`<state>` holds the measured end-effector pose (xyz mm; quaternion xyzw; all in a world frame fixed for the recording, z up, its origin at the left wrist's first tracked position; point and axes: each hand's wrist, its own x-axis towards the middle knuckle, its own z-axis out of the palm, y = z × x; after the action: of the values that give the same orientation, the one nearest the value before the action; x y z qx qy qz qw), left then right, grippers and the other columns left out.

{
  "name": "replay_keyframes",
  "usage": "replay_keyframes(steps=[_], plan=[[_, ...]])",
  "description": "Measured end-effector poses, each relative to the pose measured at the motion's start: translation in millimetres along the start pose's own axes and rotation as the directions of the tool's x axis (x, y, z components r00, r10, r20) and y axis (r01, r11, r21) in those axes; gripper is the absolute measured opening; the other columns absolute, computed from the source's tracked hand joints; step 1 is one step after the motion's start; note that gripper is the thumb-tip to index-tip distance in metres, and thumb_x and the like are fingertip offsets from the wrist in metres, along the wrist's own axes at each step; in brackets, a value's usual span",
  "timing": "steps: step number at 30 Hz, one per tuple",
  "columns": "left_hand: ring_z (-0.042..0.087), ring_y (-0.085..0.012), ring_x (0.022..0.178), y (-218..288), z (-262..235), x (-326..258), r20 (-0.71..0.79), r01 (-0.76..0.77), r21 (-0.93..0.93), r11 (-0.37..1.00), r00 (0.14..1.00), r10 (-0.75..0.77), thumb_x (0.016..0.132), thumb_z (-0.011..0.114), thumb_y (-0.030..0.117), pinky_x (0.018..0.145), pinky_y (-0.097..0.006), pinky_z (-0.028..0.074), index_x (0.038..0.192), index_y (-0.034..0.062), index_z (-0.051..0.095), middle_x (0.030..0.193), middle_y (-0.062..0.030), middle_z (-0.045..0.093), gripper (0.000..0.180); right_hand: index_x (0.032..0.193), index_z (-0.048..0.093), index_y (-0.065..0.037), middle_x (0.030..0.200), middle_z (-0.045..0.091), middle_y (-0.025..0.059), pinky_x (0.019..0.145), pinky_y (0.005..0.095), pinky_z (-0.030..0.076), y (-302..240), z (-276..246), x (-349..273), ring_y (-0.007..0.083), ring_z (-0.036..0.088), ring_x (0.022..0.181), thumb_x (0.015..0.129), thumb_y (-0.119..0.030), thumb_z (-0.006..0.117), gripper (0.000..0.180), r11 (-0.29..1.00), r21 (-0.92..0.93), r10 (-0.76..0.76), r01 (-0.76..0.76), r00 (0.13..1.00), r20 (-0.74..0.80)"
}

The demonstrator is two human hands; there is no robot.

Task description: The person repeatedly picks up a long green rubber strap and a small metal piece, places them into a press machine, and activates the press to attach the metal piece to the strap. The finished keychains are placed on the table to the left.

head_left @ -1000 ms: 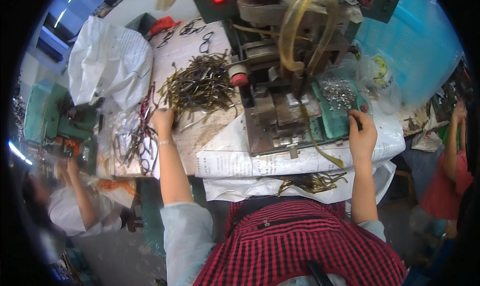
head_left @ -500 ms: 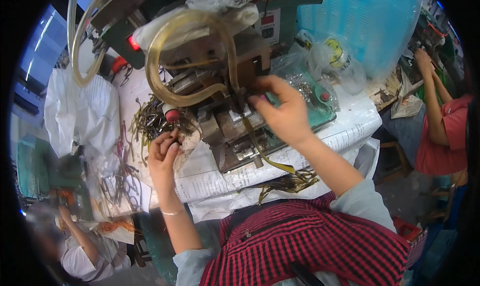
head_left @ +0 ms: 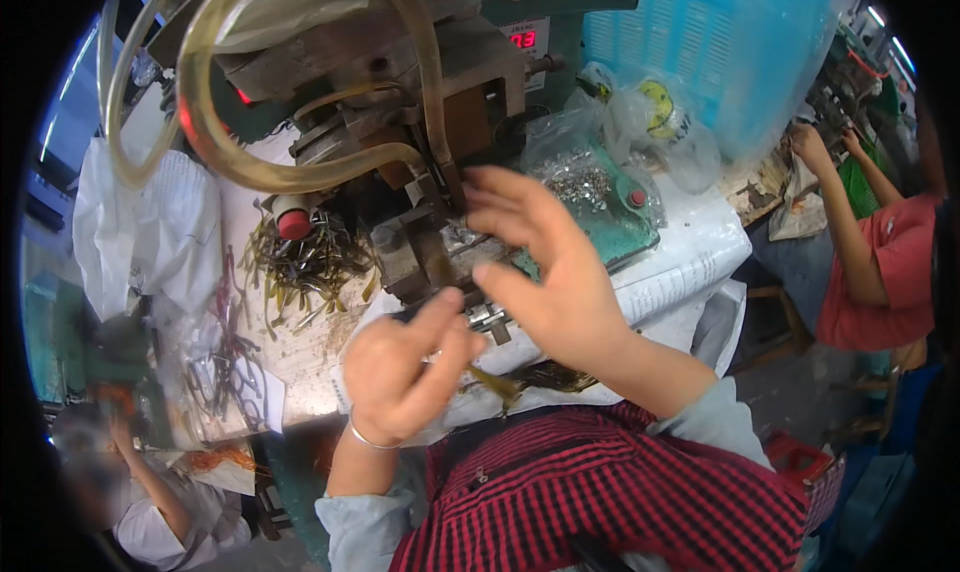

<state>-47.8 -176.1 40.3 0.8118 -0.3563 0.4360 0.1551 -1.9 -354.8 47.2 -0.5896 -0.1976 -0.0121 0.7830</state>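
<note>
**Both hands raised at the press, over a paper-covered bench**

Workshop benches crowd the scene: we stand at a paper-covered worktable [head_left: 300, 357] with a small bench press [head_left: 420, 102] set on it, looped over by a thick yellowish transparent hose [head_left: 215, 147].

Our left hand [head_left: 405, 372] is up in front of the press base, its fingers curled loosely together with the thumb stretched toward the machine; a thin bracelet [head_left: 365, 439] sits on the wrist. We cannot tell whether it pinches any small piece. Our right hand [head_left: 545, 272] hovers just beside and above it, fingers spread apart and blurred, in front of the press's metal fixture [head_left: 470, 312]; nothing is gripped in it.

Left of the press lies a heap of olive-green strips with metal parts [head_left: 305, 267], beside a red-capped cylinder [head_left: 293, 217]. A few of the same strips [head_left: 500, 382] hang over the table edge just below our hands. Further left lie dark metal loops [head_left: 225, 372] and a crumpled white plastic bag [head_left: 150, 232].

Right of the press, a green tray [head_left: 620, 227] holds small silvery parts [head_left: 580, 184] under a clear bag, with a blue crate [head_left: 720, 47] behind.

At far right a person in a red shirt [head_left: 880, 282] works at another bench; at lower left another person [head_left: 150, 502] is blurred.
</note>
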Motion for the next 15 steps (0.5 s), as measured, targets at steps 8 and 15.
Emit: replay_keyframes(steps=[8,15], plan=[[0.050,-0.0083,0.052,-5.1,40.3,6.8,-0.052,-0.146,-0.033,0.989,0.988,0.144,0.077,0.087,0.018,0.047,-0.022,0.039,0.088,0.0084,0.072,0.096,-0.0104,0.074,0.020,0.138,0.058,-0.002,0.128,0.068,0.0185,0.107,0.0379,0.047,63.0,-118.7,36.4,0.0293,0.063,0.125,0.086,-0.003,0.063,0.052,0.826,-0.562,-0.259,0.040,0.913,-0.315],[0.048,-0.0078,0.050,-11.0,48.3,2.2,-0.090,-0.148,-0.062,0.987,0.986,0.142,0.075,0.088,0.017,0.045,-0.022,0.035,0.091,0.0101,0.072,0.094,-0.0094,0.074,0.024,0.106,0.071,-0.004,0.111,0.071,0.0144,0.100,0.0414,0.049,90.5,-140.0,-4.4,0.0332,0.066,0.104,0.083,-0.006,0.073,0.024,0.338,-0.932,-0.151,-0.128,0.971,-0.188]])
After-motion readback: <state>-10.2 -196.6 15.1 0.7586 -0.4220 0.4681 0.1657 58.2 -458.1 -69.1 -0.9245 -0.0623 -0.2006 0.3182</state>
